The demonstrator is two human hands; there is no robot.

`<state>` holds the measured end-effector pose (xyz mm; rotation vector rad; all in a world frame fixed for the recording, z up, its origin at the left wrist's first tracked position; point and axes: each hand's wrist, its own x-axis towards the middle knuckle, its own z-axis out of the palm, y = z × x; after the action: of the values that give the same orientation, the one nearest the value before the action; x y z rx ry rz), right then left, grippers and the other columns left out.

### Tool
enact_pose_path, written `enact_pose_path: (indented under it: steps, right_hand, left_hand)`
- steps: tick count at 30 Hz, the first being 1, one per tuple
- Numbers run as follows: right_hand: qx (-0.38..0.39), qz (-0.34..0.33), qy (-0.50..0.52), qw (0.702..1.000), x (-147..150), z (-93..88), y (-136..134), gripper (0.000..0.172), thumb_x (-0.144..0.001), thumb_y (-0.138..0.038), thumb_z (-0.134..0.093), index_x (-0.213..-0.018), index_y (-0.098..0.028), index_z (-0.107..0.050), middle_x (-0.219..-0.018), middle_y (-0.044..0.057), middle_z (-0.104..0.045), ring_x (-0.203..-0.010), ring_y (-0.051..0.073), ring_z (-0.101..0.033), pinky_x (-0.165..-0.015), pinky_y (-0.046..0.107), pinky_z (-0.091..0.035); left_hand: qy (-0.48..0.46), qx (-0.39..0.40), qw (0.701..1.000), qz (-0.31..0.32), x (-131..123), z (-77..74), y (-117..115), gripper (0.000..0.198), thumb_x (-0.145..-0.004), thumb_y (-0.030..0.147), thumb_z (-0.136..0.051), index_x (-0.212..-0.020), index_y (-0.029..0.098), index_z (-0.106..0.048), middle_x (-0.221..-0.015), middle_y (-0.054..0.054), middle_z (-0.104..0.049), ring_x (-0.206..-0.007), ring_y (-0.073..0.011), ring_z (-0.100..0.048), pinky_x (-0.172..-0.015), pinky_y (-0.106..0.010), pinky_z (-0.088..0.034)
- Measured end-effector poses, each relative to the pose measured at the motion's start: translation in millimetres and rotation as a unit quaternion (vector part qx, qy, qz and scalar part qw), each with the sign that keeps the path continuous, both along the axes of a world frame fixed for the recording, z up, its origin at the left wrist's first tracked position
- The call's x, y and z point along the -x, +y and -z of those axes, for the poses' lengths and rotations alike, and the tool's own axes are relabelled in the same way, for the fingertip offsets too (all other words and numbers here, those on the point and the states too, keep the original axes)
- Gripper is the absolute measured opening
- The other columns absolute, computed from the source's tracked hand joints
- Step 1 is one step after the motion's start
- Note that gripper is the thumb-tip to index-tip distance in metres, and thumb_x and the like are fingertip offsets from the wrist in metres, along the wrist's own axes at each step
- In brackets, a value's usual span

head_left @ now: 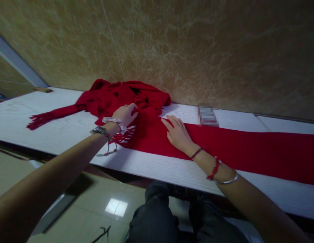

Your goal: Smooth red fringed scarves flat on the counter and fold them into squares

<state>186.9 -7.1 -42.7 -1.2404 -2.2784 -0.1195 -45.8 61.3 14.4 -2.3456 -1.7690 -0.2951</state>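
A red scarf (pixel 248 148) lies flat along the white table and runs off to the right. At its left end, white-looking fringe (pixel 125 135) shows beneath my left wrist. My left hand (pixel 125 114) rests where the flat part meets a bunched heap of red scarf (pixel 113 96), its fingers loosely bent and apart. Whether the heap and the flat length are one piece, I cannot tell. My right hand (pixel 178 135) lies on the flat scarf with its fingers spread. A fringed end (pixel 37 120) trails left from the heap.
Behind the white table (pixel 60 130) rises a brown marbled wall (pixel 172 50). A small blurred packet (pixel 208 115) sits by the wall, at the scarf's far edge. My legs (pixel 157 212) are below the table's front edge, above a tiled floor (pixel 83 209).
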Motion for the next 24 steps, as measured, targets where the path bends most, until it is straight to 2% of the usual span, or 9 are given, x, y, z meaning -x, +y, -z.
enact_pose_path:
  steps: [4, 6, 8, 11, 13, 14, 16, 18, 24]
  right_hand:
    - [0.089, -0.006, -0.048, 0.995, 0, 5.7, 3, 0.040, -0.085, -0.021, -0.036, -0.122, -0.012, -0.049, -0.135, 0.013, -0.041, -0.126, 0.020, -0.030, -0.103, 0.039, -0.024]
    - [0.116, 0.001, -0.058, 0.992, 0, 6.8, 5, 0.041, -0.087, -0.024, -0.032, -0.123, -0.012, -0.048, -0.134, 0.013, -0.043, -0.125, 0.019, -0.032, -0.103, 0.039, -0.025]
    - [0.122, 0.001, -0.065, 0.990, -1, 6.4, 6, 0.042, -0.088, -0.025, -0.032, -0.125, -0.012, -0.046, -0.134, 0.012, -0.042, -0.125, 0.019, -0.032, -0.103, 0.038, -0.024]
    - [0.120, -0.001, -0.074, 0.990, -1, 3.7, 6, 0.042, -0.089, -0.025, -0.031, -0.125, -0.010, -0.046, -0.134, 0.013, -0.042, -0.125, 0.020, -0.033, -0.103, 0.038, -0.023]
    - [0.124, -0.003, -0.083, 0.989, -1, 1.3, 6, 0.043, -0.089, -0.025, -0.030, -0.126, -0.010, -0.045, -0.134, 0.013, -0.042, -0.126, 0.020, -0.032, -0.103, 0.039, -0.023]
    - [0.127, -0.004, -0.088, 0.988, -2, 0.1, 5, 0.043, -0.089, -0.026, -0.029, -0.126, -0.010, -0.044, -0.135, 0.013, -0.040, -0.126, 0.020, -0.031, -0.103, 0.039, -0.023]
    - [0.136, -0.002, -0.099, 0.986, -4, -2.1, 3, 0.044, -0.089, -0.028, -0.030, -0.128, -0.010, -0.042, -0.138, 0.012, -0.037, -0.127, 0.021, -0.030, -0.104, 0.040, -0.022]
    - [0.141, 0.003, -0.110, 0.984, -10, -3.3, -1, 0.046, -0.089, -0.030, -0.030, -0.131, -0.012, -0.039, -0.140, 0.012, -0.033, -0.128, 0.022, -0.028, -0.104, 0.041, -0.021]
    - [0.151, 0.041, -0.124, 0.980, -65, -0.7, -29, 0.047, -0.090, -0.032, -0.030, -0.133, -0.014, -0.035, -0.141, 0.011, -0.031, -0.129, 0.022, -0.025, -0.104, 0.043, -0.021]
  left_hand:
    - [0.096, -0.046, 0.992, -0.060, 0, -15.6, -3, 0.030, -0.080, 0.020, -0.044, -0.108, 0.012, -0.050, -0.101, -0.014, -0.057, -0.093, -0.0294, -0.056, -0.080, -0.042, -0.039]
    - [0.094, -0.085, 0.988, -0.085, 0, -24.5, -12, 0.038, -0.080, 0.019, -0.042, -0.117, 0.010, -0.045, -0.107, -0.017, -0.053, -0.096, -0.0321, -0.053, -0.080, -0.045, -0.038]
    - [0.081, -0.118, 0.988, -0.062, -5, -26.9, -22, 0.048, -0.078, 0.018, -0.043, -0.125, 0.012, -0.039, -0.118, -0.018, -0.045, -0.105, -0.0355, -0.047, -0.081, -0.049, -0.036]
    - [0.093, -0.102, 0.988, 0.071, -26, -10.5, -35, 0.055, -0.074, 0.016, -0.046, -0.129, 0.021, -0.039, -0.133, -0.013, -0.034, -0.118, -0.0324, -0.036, -0.091, -0.050, -0.030]
    - [0.113, -0.043, 0.977, 0.175, -41, 11.2, -39, 0.048, -0.080, 0.022, -0.043, -0.128, 0.021, -0.041, -0.139, -0.009, -0.029, -0.125, -0.0266, -0.029, -0.099, -0.043, -0.026]
    - [0.116, -0.016, 0.973, 0.198, -46, 22.7, -40, 0.045, -0.083, 0.025, -0.039, -0.128, 0.019, -0.042, -0.141, -0.009, -0.027, -0.128, -0.0259, -0.025, -0.101, -0.041, -0.025]
    - [0.109, 0.046, 0.975, 0.187, -52, 42.3, -39, 0.045, -0.088, 0.027, -0.031, -0.130, 0.015, -0.039, -0.141, -0.009, -0.027, -0.130, -0.0237, -0.023, -0.103, -0.039, -0.024]
    - [0.101, 0.087, 0.977, 0.169, -52, 53.8, -37, 0.046, -0.090, 0.028, -0.026, -0.133, 0.015, -0.034, -0.142, -0.008, -0.026, -0.131, -0.0224, -0.020, -0.104, -0.038, -0.022]
    - [0.103, 0.109, 0.977, 0.155, -43, 52.5, -37, 0.046, -0.091, 0.028, -0.025, -0.135, 0.016, -0.031, -0.144, -0.006, -0.022, -0.132, -0.0228, -0.017, -0.105, -0.039, -0.019]
